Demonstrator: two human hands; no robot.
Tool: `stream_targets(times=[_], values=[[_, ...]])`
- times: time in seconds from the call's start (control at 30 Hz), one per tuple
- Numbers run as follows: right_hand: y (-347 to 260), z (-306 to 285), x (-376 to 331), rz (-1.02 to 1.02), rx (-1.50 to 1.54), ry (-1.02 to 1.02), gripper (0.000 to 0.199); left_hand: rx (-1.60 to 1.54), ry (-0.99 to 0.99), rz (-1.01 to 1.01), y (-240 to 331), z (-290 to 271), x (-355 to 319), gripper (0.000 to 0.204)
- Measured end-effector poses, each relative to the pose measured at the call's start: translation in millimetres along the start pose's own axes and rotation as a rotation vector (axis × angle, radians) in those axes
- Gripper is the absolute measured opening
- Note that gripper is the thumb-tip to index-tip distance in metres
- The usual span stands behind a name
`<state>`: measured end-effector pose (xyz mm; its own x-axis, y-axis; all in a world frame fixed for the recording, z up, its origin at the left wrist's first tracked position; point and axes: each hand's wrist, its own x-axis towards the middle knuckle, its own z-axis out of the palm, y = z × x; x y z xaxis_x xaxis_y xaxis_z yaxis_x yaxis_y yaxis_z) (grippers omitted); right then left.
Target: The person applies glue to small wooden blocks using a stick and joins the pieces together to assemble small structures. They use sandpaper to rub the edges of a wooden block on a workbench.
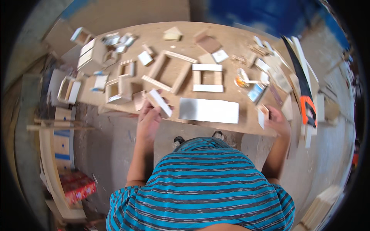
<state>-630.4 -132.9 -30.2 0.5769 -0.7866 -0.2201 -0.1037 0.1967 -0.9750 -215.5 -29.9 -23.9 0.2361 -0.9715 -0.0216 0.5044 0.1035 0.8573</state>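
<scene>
I judge the step in hand as picking frame parts off the table (246, 125). My left hand (148, 119) has its fingers pinched on a short wooden strip (159, 102), raised just left of the flat white panel (209, 110). My right hand (278, 121), right of that panel, grips a small wooden block (263, 115). Any next placement calls for square alignment. Far below-left of the panel sits a red patterned box (78, 185).

Flat panel (209, 110) on workbench (231, 38) front edge — frames (207, 77) behind, handsaw (304, 92) right
</scene>
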Motion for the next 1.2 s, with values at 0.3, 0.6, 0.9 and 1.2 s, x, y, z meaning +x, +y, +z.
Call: stream_targets(times=[0.3,0.6,0.9,1.2], values=[[-70,97,53,-0.222,-0.17,-0.339,0.069,-0.07,-0.005,-0.097,-1,-23,-32,0.066],[-101,160,172,0.079,-0.463,-0.171,0.048,0.023,0.106,-0.152,-2,-77,-49,0.057],[-89,250,153,-0.112,-0.252,-0.486,0.066,0.022,0.04,-0.072,17,-88,-52,0.067],[-53,300,123,-0.292,-0.297,-0.27,0.052,0.177,-0.153,-0.06,27,-101,-51,0.048]])
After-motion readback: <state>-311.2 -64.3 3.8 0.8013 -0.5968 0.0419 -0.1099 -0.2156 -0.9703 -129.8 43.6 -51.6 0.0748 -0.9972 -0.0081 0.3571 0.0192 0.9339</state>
